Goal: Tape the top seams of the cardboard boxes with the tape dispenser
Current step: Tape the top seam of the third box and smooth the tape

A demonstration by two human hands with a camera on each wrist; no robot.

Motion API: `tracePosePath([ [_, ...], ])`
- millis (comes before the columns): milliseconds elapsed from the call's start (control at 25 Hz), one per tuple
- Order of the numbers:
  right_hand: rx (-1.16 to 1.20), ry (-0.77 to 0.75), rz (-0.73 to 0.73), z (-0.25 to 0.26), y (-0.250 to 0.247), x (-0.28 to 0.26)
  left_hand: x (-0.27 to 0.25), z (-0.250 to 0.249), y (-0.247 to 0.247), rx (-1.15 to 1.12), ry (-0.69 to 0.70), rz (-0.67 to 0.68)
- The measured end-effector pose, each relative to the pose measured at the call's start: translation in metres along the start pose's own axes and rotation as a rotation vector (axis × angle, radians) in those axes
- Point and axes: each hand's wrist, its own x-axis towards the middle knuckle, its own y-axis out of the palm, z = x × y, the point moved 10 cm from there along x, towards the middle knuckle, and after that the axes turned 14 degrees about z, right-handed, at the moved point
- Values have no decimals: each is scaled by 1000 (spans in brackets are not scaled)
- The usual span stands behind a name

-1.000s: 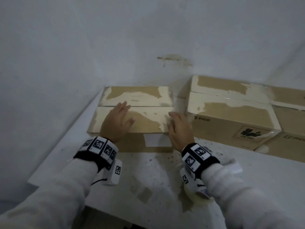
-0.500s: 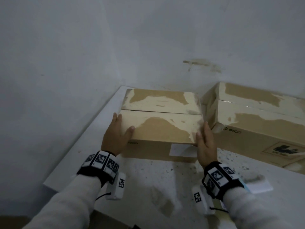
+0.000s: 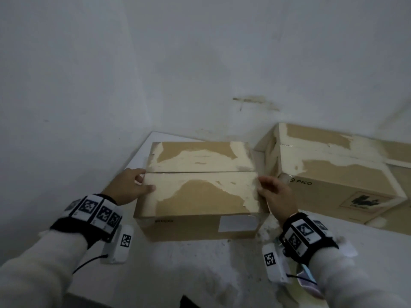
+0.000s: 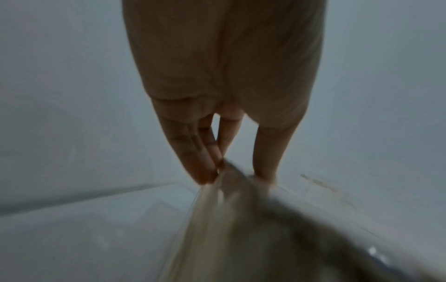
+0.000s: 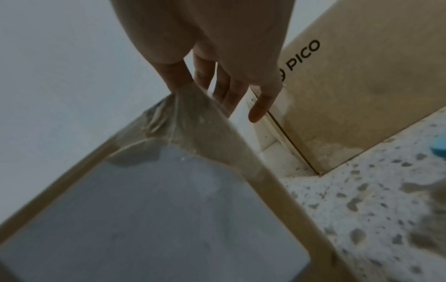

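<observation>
Cardboard box (image 3: 201,196) pressed between left hand (image 3: 126,188) and right hand (image 3: 279,195), straight fingers (image 4: 193,158) half hidden.

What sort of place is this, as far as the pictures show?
Probably a plain packing or storage corner: a cardboard box and a second box printed PICO stand on a white speckled table against a bare white wall.

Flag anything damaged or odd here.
The near cardboard box has pale ragged patches across its brown top, as if the surface was torn off; the second cardboard box to its right looks the same. The table is blotched.
</observation>
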Motion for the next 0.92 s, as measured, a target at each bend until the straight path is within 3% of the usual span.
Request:
tracePosePath([
  [120, -102, 33, 48, 0, 1, 7, 12, -6, -1, 114, -54, 156],
  [320, -433, 103, 243, 19, 6, 25, 34, -8, -8, 160, -49, 217],
  [440, -503, 134, 316, 23, 10, 41, 36, -8, -7, 169, -21, 247],
  [920, -552, 107, 169, 40, 14, 134, 89, -12, -27, 126, 27, 215],
])
